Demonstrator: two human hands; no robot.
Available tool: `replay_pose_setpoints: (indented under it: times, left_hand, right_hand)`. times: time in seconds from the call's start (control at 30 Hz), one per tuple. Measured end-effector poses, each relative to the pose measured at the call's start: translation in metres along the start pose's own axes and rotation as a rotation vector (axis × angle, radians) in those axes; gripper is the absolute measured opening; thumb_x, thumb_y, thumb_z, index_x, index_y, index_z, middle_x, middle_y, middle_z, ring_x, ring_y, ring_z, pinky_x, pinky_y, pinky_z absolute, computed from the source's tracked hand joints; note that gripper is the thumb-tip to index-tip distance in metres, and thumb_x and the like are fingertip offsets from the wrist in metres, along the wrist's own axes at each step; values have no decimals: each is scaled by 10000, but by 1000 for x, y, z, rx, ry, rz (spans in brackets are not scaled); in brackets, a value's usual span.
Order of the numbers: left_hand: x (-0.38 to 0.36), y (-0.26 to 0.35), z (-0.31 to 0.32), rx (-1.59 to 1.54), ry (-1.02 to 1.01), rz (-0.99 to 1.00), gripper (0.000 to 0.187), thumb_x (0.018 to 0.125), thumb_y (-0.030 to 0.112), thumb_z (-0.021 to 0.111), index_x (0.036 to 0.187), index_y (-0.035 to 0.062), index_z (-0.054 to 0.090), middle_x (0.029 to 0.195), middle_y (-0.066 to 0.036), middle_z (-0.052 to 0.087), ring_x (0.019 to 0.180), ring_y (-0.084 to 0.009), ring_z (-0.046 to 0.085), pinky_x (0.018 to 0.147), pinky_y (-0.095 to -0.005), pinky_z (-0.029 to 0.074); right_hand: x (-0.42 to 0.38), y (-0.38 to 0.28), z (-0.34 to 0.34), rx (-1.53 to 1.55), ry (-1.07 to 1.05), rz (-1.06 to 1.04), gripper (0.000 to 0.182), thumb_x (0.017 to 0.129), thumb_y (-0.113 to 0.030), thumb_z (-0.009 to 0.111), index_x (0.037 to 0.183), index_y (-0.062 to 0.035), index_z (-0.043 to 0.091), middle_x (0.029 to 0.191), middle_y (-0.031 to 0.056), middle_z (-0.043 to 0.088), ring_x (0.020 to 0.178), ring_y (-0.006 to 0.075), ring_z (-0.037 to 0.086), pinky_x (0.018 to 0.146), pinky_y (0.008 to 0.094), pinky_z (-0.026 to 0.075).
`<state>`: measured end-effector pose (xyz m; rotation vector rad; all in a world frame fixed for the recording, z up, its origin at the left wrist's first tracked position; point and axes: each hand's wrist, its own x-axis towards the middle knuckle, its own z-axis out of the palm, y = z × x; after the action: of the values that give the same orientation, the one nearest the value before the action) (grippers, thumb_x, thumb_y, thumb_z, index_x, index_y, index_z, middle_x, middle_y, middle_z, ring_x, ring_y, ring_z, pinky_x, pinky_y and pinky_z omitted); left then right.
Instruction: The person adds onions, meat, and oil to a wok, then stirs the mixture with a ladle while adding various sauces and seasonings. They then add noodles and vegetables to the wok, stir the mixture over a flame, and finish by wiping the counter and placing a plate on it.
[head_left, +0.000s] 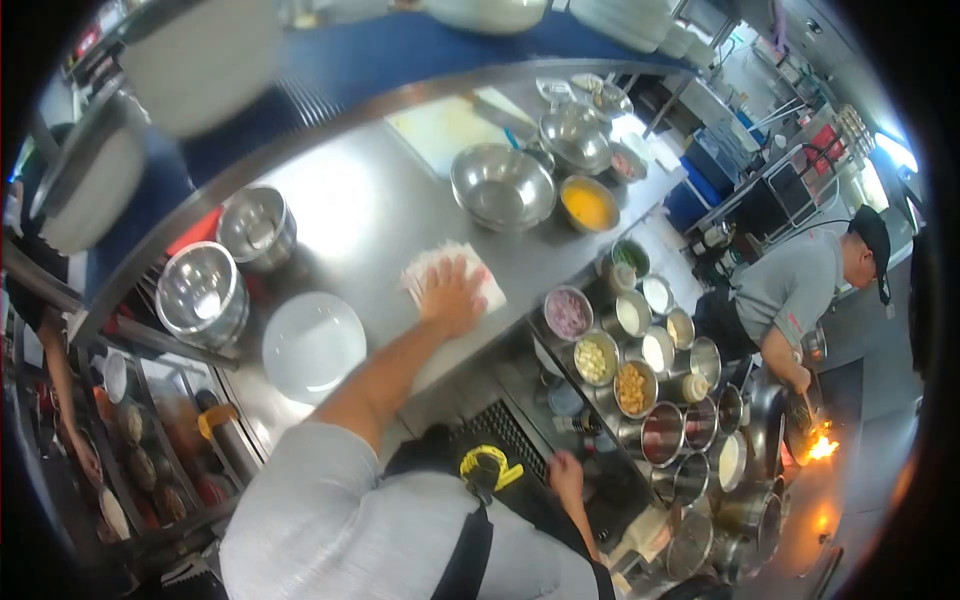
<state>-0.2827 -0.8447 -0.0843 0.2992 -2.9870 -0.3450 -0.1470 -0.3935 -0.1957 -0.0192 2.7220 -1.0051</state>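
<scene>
My left hand (450, 298) lies flat with fingers spread on a folded white cloth (489, 289), pressing it to the steel counter (340, 225). The cloth has faint reddish marks. A round white plate (314, 347) sits on the counter beside my left forearm. Low by my waist, my right hand (567, 474) is curled closed; whether anything is inside it is hidden. A yellow coiled band (487, 466) shows at the front of my dark apron.
Steel bowls (502, 187) and a cutting board (450, 130) with a knife stand at the back. A bowl of yellow liquid (589, 204) is nearby. Ingredient containers (636, 388) line the right. A co-worker (790, 285) holds a pan near flames (822, 446). Another person's arm (68, 400) shows far left.
</scene>
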Motion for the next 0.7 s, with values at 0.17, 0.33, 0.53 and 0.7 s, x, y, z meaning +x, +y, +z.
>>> replay_pose_setpoints:
  times: [0.17,0.33,0.53,0.7]
  left_hand:
    - [-32,6,-3,-25,-30,43,659,968,490,398,1547,195,287,1594,-249,197,1468,-480,145,1175,-607,86]
    - [-34,13,-13,-17,-68,5,657,979,465,379,1560,191,238,1609,-236,153,1482,-458,109,1183,-589,57]
    - [-32,20,-9,14,-62,-36,609,974,428,413,1524,185,313,1602,-193,206,1487,-426,120,1182,-585,62]
    - [-31,18,4,97,-10,102,611,964,386,451,1520,158,338,1577,-238,239,1457,-448,187,1154,-606,122]
  right_hand:
    - [-62,77,22,-433,-184,49,325,894,-272,566,1022,6,677,901,261,669,871,409,662,770,492,517]
    - [-70,99,40,-443,-390,145,344,905,-277,572,1067,9,671,971,245,672,940,367,655,808,458,520]
    - [-80,120,52,-427,-564,215,371,918,-284,579,1121,14,664,1056,224,675,1024,317,647,855,417,523]
    - [-85,137,76,-541,-1024,189,395,928,-289,585,1167,17,659,1126,208,677,1093,275,640,894,382,526]
